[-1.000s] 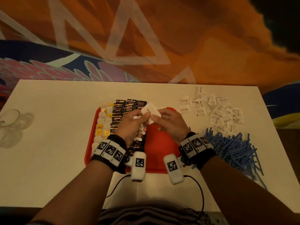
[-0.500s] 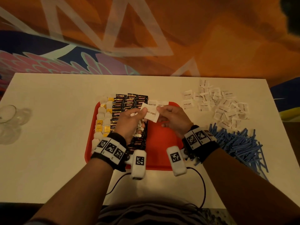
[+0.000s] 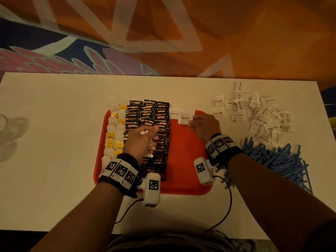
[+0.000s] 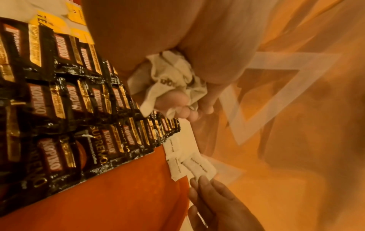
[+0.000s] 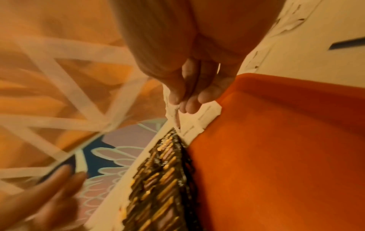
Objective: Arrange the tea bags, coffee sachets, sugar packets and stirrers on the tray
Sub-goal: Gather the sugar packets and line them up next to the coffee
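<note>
Tray: my red tray (image 3: 183,160) lies on the tabletop (image 3: 54,179) and serves as the landmark for every entry below.
Tea bags: the tea bags (image 3: 116,131) fill the tray's left edge in a column; I judge this group finished.
Coffee sachets: the coffee sachets (image 3: 151,117) sit just right of the tea bags, overlapped in black rows that run from the tray's far rim to its near rim; also finished, in my judgement.
Sugar on tray: a short row of sugar packets (image 3: 181,114) starts at the tray's far rim, just right of the coffee; it counts only a few.
Right hand: my right hand (image 3: 204,125) pinches the edge of the newest packet in that row, fingertips touching it.
Left hand: my left hand (image 3: 143,140) hovers over the coffee rows, fingers curled round a crumpled bunch of sugar packets (image 4: 169,82) held in reserve.
Sugar left: a loose heap of packets (image 3: 254,113) lies on the tabletop to the right of the tray.
Stirrers: the blue stirrers (image 3: 278,160) lie piled off the tray's right side; none is on the tray.
Progress: roughly halfway, by my estimate; most sugar and all stirrers remain.
Hidden: my left hand covers part of the coffee rows; the count of packets in my fist cannot be told.
Blurred: the right wrist view is smeared, so print there is unreadable.
</note>
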